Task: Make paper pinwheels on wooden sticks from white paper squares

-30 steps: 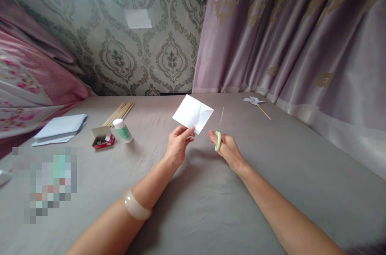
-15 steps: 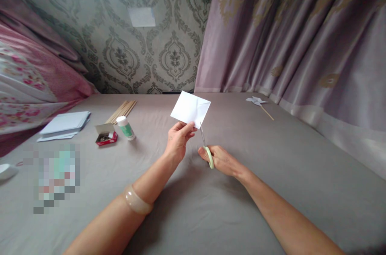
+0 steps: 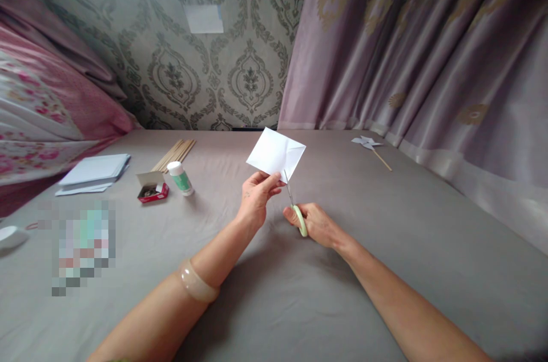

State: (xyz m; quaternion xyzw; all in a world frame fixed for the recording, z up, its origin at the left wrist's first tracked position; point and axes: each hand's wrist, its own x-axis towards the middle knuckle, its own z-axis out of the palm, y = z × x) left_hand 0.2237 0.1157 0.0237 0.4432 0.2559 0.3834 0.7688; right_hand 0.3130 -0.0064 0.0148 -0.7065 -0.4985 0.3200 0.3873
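Observation:
A square of white paper [image 3: 274, 151] with fold creases is held up in front of me over the cloth-covered surface. My left hand [image 3: 257, 196] pinches its lower edge between thumb and fingers. A bangle sits on my left forearm. Around the pale green handles of a pair of scissors [image 3: 301, 220] my right hand [image 3: 315, 224] is closed. The metal blades point up and reach the paper's lower corner, just right of my left fingertips. How far they have cut into the sheet I cannot tell.
To the left lie a paper stack [image 3: 95, 171], thin wooden sticks [image 3: 177, 153], a red box [image 3: 153, 193] of small items and a white-and-green bottle [image 3: 180, 178]. A blurred-out item [image 3: 85, 245] is nearer. A paper pinwheel [image 3: 366, 143] on a stick lies far right, by the curtain [image 3: 342, 65].
The paper, the scissors and both hands appear slightly further right, and the whole view has shifted a little. Both grips stay the same.

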